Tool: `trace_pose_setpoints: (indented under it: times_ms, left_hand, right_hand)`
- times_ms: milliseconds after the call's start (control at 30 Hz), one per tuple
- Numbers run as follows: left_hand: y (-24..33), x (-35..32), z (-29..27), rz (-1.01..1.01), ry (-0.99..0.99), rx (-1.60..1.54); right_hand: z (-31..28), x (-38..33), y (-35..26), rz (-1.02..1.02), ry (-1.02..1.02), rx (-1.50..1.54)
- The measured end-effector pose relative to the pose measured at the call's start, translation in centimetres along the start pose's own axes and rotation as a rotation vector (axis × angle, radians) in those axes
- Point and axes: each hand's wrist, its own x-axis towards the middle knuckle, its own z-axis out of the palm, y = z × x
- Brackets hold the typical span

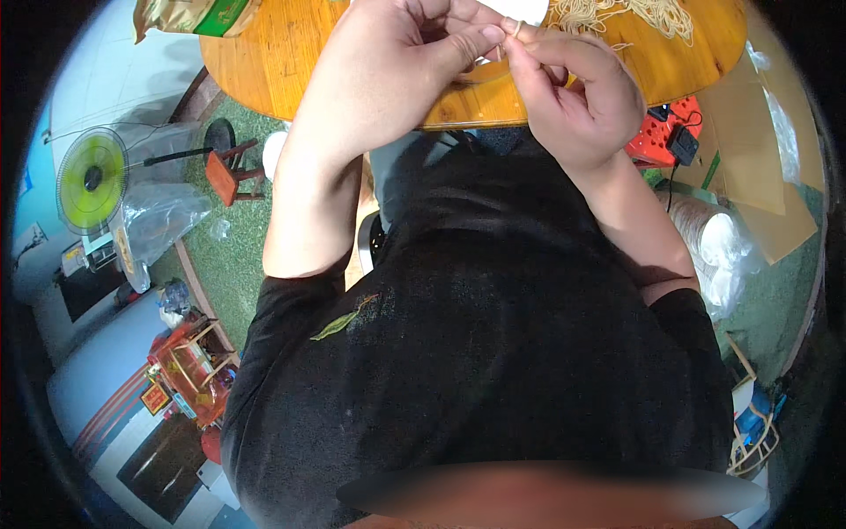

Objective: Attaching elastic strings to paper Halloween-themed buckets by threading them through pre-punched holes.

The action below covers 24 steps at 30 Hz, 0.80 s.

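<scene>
Over the near edge of a yellow wooden table (264,66), my two hands meet fingertip to fingertip. The thumb and fingers of my left hand (379,79) are pinched together on a thin cream cord (515,29). From the other side, my right hand (586,101) grips the same cord, with its index finger bent and its thumb pressed near the left thumb. Part of the cord loops at the right fingertip; the rest is hidden by the fingers. A pile of loose cream cord (665,19) lies on the table beyond my right hand.
Behind the hands lies a white object (529,9), mostly covered. A tan and green bag (198,16) rests at the table's far left. On the left stand a green fan (92,179) and a small red stool (225,176). A red perforated stool (656,141) and cardboard (740,132) are on the right.
</scene>
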Motion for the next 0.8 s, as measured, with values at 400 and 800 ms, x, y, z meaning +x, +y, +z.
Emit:
trace_pose_setpoints:
  times_ms: [400, 800]
  left_hand:
    - [0.0, 1.3, -0.3, -0.076, 0.029, 0.286]
    - [-0.4, 0.6, 0.9, 0.489, 0.241, 0.792]
  right_hand:
    - [-0.5, -1.2, -1.0, 0.334, 0.044, 0.440]
    - [-3.9, -1.4, -3.5, 0.740, -0.170, 0.717]
